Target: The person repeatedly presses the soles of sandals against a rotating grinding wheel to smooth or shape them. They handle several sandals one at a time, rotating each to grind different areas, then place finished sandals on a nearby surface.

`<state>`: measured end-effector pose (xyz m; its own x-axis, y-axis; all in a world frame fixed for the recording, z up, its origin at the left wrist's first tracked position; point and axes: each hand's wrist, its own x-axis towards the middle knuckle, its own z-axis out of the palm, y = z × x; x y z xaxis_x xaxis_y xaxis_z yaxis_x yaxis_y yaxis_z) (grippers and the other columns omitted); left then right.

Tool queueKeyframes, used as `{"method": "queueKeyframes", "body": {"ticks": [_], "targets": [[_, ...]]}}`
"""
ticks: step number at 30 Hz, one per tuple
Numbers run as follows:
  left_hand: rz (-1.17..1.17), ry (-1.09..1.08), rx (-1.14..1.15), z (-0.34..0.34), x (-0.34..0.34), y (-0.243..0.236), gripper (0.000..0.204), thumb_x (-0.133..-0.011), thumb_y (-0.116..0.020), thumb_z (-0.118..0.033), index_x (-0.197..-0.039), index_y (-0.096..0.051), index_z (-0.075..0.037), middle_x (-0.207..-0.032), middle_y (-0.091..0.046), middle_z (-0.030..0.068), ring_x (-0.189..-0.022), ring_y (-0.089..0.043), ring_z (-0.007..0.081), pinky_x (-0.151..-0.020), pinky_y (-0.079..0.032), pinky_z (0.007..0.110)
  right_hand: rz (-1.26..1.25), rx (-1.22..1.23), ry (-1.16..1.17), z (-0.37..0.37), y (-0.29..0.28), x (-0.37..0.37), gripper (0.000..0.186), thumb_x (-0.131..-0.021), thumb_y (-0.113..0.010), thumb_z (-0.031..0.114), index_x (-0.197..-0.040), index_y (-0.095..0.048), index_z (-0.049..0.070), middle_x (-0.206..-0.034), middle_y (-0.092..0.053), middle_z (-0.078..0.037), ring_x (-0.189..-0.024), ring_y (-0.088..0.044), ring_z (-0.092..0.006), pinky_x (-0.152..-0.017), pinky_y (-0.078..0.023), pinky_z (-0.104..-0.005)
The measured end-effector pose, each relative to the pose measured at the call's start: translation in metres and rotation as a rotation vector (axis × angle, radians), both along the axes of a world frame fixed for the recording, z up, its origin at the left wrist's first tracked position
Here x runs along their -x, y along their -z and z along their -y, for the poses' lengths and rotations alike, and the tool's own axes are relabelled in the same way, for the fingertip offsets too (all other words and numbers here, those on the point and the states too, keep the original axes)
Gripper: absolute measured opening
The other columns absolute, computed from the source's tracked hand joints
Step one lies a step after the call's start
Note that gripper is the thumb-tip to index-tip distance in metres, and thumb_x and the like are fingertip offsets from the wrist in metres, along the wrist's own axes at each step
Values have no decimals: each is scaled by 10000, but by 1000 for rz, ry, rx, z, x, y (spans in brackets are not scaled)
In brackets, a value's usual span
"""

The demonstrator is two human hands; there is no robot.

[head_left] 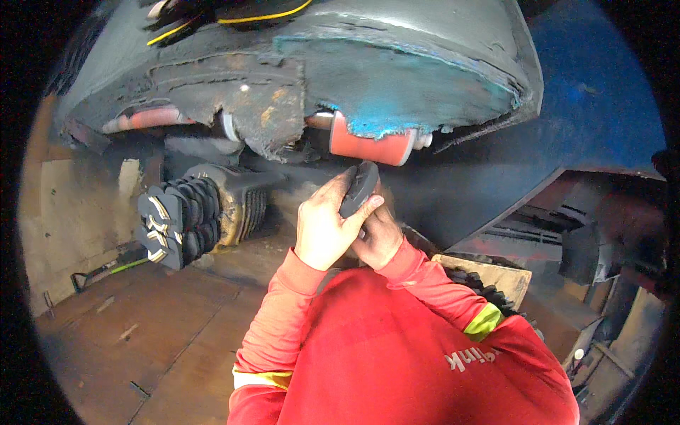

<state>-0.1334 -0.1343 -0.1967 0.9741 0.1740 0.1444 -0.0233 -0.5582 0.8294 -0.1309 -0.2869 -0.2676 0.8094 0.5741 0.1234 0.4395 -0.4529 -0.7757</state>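
Note:
Both my hands close round a dark grey, curved slab (359,190), which looks like a sandal sole, in the middle of the head view. My left hand (324,223) grips it from the left with the thumb across it; my right hand (375,234) holds it from behind and below, its fingers partly hidden. Just above and beyond my hands, a red roller (365,147) shows under the dust-coated, blue-smeared edge of a grey machine housing (418,81). The slab is close below the roller; a small gap shows between them.
A stack of dark flip-flops with striped straps (177,223) is to the left. Dark sandals with yellow edging (262,13) lie on the housing top. A box of dark pieces (478,283) is at lower right. A blue panel (595,92) stands right, brown flooring (127,361) lies lower left.

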Motion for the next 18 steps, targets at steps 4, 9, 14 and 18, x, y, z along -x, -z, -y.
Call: {"method": "queueKeyframes", "body": {"ticks": [4, 9, 14, 18], "targets": [[-8, 18, -138, 6, -11, 3, 459, -898, -760, -370, -1160, -691, 0, -1030, -723, 223, -927, -721, 378, -803, -567, 412, -85, -70, 34, 6, 2, -1, 640, -797, -765, 120, -1378, -525, 0, -1406, -511, -260, -1298, -520, -441, -1069, -448, -451], [-96, 14, -231, 16, -25, 7, 527, -896, -734, -457, -1041, -699, 49, -853, -714, 236, -779, -720, 390, -690, -567, 439, -225, -178, -41, 19, 4, -15, 614, -798, -781, 159, -1349, -553, 14, -1372, -537, -248, -1253, -563, -425, -1008, -491, -450], [-65, -20, -166, 16, -21, 7, 512, -908, -728, -442, -1041, -702, 52, -831, -711, 248, -766, -723, 392, -682, -569, 436, -246, -123, -103, 26, -3, -18, 610, -791, -773, 148, -1344, -553, 17, -1365, -545, -247, -1238, -573, -426, -989, -503, -446], [0, -34, -121, 14, -13, 5, 514, -905, -732, -435, -1038, -700, 60, -844, -713, 247, -768, -723, 390, -685, -573, 433, -214, -82, -89, 24, -6, -15, 599, -783, -769, 142, -1329, -560, 14, -1355, -549, -252, -1236, -571, -431, -983, -507, -445]]}}
